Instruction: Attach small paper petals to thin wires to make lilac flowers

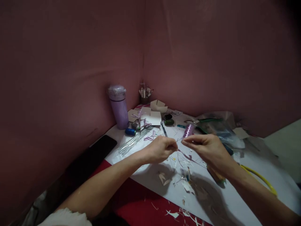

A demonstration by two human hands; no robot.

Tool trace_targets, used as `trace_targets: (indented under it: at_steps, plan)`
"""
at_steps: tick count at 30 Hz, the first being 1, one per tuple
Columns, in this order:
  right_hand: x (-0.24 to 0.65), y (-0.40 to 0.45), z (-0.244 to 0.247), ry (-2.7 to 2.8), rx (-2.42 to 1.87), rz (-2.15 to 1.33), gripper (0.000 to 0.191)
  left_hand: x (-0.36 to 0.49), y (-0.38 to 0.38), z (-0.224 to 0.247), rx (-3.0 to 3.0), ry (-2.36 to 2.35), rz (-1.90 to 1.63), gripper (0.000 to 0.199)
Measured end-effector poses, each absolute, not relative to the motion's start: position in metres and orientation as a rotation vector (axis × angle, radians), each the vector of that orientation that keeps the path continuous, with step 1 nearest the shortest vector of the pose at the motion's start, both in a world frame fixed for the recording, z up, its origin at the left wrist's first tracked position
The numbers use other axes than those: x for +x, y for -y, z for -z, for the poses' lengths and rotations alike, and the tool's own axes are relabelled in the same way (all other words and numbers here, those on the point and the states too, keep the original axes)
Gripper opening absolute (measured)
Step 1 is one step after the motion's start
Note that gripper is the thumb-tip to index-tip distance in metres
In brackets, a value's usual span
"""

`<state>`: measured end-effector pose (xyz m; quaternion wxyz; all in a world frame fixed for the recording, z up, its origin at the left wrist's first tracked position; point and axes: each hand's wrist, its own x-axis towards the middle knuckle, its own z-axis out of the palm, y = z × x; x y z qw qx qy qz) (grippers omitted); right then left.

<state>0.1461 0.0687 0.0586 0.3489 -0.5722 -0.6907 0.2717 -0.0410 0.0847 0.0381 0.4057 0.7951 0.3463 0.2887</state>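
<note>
My left hand (162, 149) is closed in a pinch above the white sheet, its fingertips pointing right. Facing it, my right hand (209, 147) pinches with thumb and forefinger, a small gap from the left. Whatever lies between the fingers is too thin to make out. A purple strand (188, 158) runs below the fingertips; I cannot tell whether either hand holds it. Just behind the right fingertips lies a spool of purple thread (188, 130). A pen (164, 128) and purple-edged petal shapes (150, 136) lie beyond my left hand.
Thin wires (135, 141), a blue thread spool (130, 131) and a lilac tumbler (119, 110) stand or lie left. A black phone-like slab (103, 146) rests at the edge. Paper scraps (172, 214) litter the front; plastic bags (225, 131) and a yellow handle (261, 177) are right.
</note>
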Motion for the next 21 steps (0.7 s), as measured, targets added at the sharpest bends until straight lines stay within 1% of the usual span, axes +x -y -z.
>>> trace_targets:
  at_steps: [4,7,9,11,14,17,19,21]
  plan:
    - [0.154,-0.086,-0.042,1.645,-1.433,-1.168,0.025,-0.04,-0.082,-0.045,1.531,-0.708,-0.689,0.01]
    - [0.143,-0.075,-0.026,1.507,-1.411,-1.296,0.03,-0.038,-0.084,-0.044,1.353,-0.723,-0.76,0.012]
    - [0.132,-0.059,-0.021,1.474,-1.372,-1.297,0.029,-0.037,-0.086,-0.04,1.351,-0.795,-0.815,0.011]
    - [0.123,-0.045,-0.022,1.522,-1.342,-1.236,0.027,-0.036,-0.089,-0.036,1.473,-0.904,-0.863,0.008]
    - [0.12,-0.035,-0.035,1.675,-1.4,-1.022,0.026,-0.038,-0.09,-0.033,1.833,-1.056,-0.895,0.011]
    - [0.129,-0.045,-0.052,1.755,-1.48,-0.789,0.024,-0.04,-0.087,-0.035,2.035,-1.029,-0.814,0.015]
    - [0.137,-0.059,-0.059,1.747,-1.472,-0.766,0.022,-0.04,-0.085,-0.039,1.948,-0.902,-0.719,0.011]
    - [0.145,-0.072,-0.059,1.706,-1.433,-0.879,0.022,-0.04,-0.082,-0.043,1.721,-0.768,-0.658,0.008]
